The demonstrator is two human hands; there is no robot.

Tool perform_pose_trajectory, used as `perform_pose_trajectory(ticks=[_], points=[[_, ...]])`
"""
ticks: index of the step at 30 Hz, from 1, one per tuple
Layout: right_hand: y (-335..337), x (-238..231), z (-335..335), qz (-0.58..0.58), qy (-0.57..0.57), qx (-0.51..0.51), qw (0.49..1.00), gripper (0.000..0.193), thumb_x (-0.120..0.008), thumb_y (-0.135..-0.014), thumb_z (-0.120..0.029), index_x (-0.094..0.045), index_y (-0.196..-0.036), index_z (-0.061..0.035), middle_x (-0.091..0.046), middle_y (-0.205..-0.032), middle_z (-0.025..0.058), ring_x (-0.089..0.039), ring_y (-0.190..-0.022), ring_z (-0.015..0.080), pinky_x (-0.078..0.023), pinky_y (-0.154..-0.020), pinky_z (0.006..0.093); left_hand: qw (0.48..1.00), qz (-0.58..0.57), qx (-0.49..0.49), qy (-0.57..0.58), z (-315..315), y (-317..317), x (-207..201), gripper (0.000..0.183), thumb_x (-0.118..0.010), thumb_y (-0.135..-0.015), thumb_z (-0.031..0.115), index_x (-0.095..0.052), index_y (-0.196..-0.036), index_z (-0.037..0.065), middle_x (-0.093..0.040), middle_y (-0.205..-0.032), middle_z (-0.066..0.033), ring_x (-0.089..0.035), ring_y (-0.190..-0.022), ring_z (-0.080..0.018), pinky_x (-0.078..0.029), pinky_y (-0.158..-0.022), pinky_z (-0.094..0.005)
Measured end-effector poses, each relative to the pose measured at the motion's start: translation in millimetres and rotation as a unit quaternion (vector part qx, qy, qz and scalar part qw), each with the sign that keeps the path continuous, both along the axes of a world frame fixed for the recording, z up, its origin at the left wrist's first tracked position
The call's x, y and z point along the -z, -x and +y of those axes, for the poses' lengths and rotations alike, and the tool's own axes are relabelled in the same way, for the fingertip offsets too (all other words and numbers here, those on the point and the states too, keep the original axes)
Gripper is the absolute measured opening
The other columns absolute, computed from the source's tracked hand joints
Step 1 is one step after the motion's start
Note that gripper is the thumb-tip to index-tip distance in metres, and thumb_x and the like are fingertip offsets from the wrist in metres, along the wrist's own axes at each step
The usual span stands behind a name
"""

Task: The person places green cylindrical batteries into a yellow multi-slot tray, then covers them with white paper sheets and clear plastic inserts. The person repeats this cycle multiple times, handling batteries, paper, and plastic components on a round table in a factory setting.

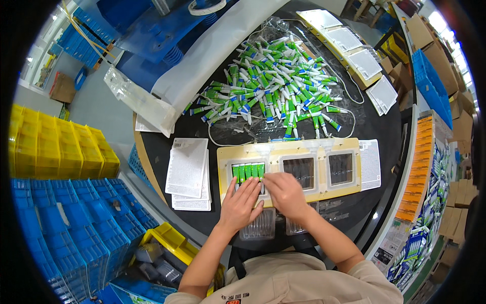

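A row of several small green tubes [248, 170] lies side by side in the left window of a pale yellow frame [298, 196]. Over their lower parts my left hand [240, 206] rests with its fingers stretched out flat. My right hand [287, 195] meets the row's right end, its fingers bent and close together; whatever they hold, if anything, is hidden. Dark windows with clear plastic trays fill the frame's middle [298, 173] and right [340, 168]. Below the frame, a clear plastic blister tray [257, 224] lies near my wrists.
A large heap of green and white tubes [273, 81] covers the table's far middle. Printed cards [187, 167] are stacked at left. A second yellow frame [349, 48] holding cards stands at far right. Blue crates [76, 228] and yellow bins [55, 144] line the left side.
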State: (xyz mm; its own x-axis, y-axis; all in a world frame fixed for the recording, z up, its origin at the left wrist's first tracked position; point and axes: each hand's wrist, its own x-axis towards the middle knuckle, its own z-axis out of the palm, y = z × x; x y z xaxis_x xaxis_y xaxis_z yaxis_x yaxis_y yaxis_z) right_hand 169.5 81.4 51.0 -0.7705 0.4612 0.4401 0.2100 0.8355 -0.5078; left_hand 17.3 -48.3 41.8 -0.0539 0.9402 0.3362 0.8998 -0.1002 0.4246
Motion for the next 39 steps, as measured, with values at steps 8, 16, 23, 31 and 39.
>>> perform_pose_trajectory(ticks=[8, 16, 23, 31, 39], points=[[40, 15, 130, -0.181, 0.043, 0.366, 0.912, 0.037, -0.080, -0.084, -0.037, -0.072, -0.077, -0.0016, -0.070, -0.081, 0.0164, -0.069, -0.073, 0.0361, -0.054, -0.064, 0.0459, 0.993, 0.008, -0.053, -0.110, 122, 41, -5, 0.029, -0.073, -0.087, 0.008, -0.067, -0.115, 0.003, -0.070, -0.105, -0.0113, -0.067, -0.096, -0.0316, -0.052, -0.089, -0.0440], [8, 22, 148, 0.050, 0.313, 0.348, 0.882, 0.019, -0.076, -0.083, -0.018, -0.073, -0.085, 0.0012, -0.074, -0.084, 0.0159, -0.072, -0.068, 0.0242, -0.057, -0.067, 0.0351, 0.956, -0.003, -0.206, 0.210, 260, 68, 10, 0.047, -0.079, -0.082, 0.049, -0.073, -0.087, 0.003, -0.070, -0.097, -0.0158, -0.071, -0.088, -0.0362, -0.056, -0.071, -0.0488], [-81, -11, 50, 0.141, 0.270, 0.302, 0.904, 0.014, -0.077, -0.085, -0.002, -0.075, -0.098, 0.0006, -0.073, -0.094, 0.0098, -0.068, -0.080, 0.0166, -0.052, -0.069, 0.0269, 0.965, 0.001, -0.208, 0.159, 235, 45, 13, 0.045, -0.079, -0.077, 0.020, -0.062, -0.117, 0.007, -0.072, -0.099, -0.0195, -0.070, -0.095, -0.0412, -0.055, -0.078, -0.0514], [-70, 1, 2, 0.144, 0.125, 0.258, 0.947, 0.021, -0.077, -0.081, 0.003, -0.071, -0.101, 0.0003, -0.071, -0.097, 0.0149, -0.071, -0.084, 0.0304, -0.057, -0.072, 0.0359, 0.958, -0.266, -0.101, -0.031, 153, 21, 0, 0.031, -0.083, -0.076, 0.005, -0.074, -0.106, 0.003, -0.074, -0.101, -0.0125, -0.069, -0.084, -0.0302, -0.055, -0.078, -0.0397], [-47, 23, 4, 0.112, 0.072, 0.285, 0.949, 0.020, -0.078, -0.079, 0.002, -0.070, -0.097, -0.0005, -0.070, -0.094, 0.0142, -0.070, -0.079, 0.0321, -0.056, -0.066, 0.0382, 0.982, -0.109, -0.082, -0.132, 170, 29, -22, 0.026, -0.075, -0.068, -0.002, -0.074, -0.093, 0.004, -0.072, -0.101, -0.0076, -0.062, -0.106, -0.0278, -0.047, -0.090, -0.0373]])
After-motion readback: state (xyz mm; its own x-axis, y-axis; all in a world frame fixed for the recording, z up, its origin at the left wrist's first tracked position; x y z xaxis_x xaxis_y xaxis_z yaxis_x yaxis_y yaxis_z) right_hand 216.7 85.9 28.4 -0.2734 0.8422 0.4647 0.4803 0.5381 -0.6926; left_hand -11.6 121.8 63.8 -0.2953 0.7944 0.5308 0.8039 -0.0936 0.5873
